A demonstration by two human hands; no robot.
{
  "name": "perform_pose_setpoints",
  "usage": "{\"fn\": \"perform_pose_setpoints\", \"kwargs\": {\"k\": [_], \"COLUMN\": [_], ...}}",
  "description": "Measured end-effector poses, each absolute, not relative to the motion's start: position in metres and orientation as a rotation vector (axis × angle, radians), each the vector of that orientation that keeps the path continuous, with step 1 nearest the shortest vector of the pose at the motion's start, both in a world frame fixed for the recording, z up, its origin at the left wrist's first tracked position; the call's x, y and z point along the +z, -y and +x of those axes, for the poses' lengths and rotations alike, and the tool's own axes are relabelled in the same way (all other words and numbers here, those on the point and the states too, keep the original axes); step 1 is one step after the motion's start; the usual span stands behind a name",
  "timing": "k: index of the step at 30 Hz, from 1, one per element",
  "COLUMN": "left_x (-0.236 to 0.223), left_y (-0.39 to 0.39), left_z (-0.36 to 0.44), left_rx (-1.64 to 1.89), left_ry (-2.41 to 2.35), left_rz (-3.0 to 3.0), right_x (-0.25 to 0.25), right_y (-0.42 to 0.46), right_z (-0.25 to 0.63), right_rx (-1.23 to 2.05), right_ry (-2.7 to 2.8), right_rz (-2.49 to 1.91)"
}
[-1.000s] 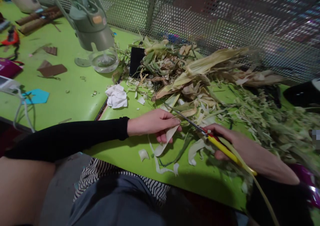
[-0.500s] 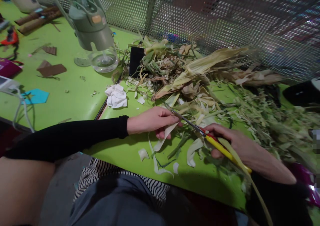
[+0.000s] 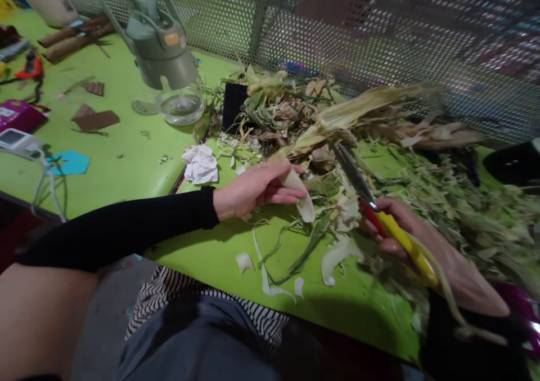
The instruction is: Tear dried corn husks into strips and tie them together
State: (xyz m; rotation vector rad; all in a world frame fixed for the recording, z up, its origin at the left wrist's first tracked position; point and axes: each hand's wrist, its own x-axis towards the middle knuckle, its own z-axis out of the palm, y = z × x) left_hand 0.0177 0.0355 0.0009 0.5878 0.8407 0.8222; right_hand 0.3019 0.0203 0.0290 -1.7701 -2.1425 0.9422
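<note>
Between the thumb and fingers of my left hand (image 3: 261,188) is a pale strip of corn husk (image 3: 300,196), its lower end hanging past the fingertips. My right hand (image 3: 405,229) grips scissors (image 3: 390,229) by their yellow and red handles; the blades point up and away, apart from the strip. A long pale-green strand (image 3: 439,282) trails over the right wrist. Below the hands, cut husk scraps (image 3: 335,260) and thin ribbons lie on the green tabletop (image 3: 169,279). Behind them rises a heap of dry husks (image 3: 295,111).
A clear-based bottle (image 3: 179,102) with a grey-green top stands at the back left. Near it are a crumpled tissue (image 3: 200,164), a black phone-like slab (image 3: 234,106) and brown pieces (image 3: 97,119). A perforated metal screen (image 3: 295,21) borders the far edge. Shredded husk (image 3: 459,189) spreads to the right.
The scissors have moved right, away from my left hand, and their blades now point more steeply away. My left hand has turned, showing more of the husk strip.
</note>
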Motion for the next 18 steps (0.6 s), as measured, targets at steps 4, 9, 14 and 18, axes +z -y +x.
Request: {"fn": "perform_pose_setpoints", "kwargs": {"k": [4,9,14,18], "left_x": [0.013,0.026,0.020,0.016], "left_y": [-0.042,-0.051,-0.050,-0.049], "left_z": [0.007,-0.007,-0.004,-0.001], "left_rx": [0.885,0.924,0.879,0.902], "left_ry": [-0.888,-0.969,-0.954,-0.879], "left_rz": [0.820,1.186,1.330,1.380], "right_x": [0.037,0.033,0.028,0.025], "right_y": [-0.018,-0.015,-0.013,-0.012], "right_z": [0.302,0.296,0.285,0.276], "right_rx": [0.848,0.987,0.990,0.995], "right_ry": [2.287,2.390,2.447,2.486], "right_rz": [-1.945,-2.039,-2.027,-2.013]}}
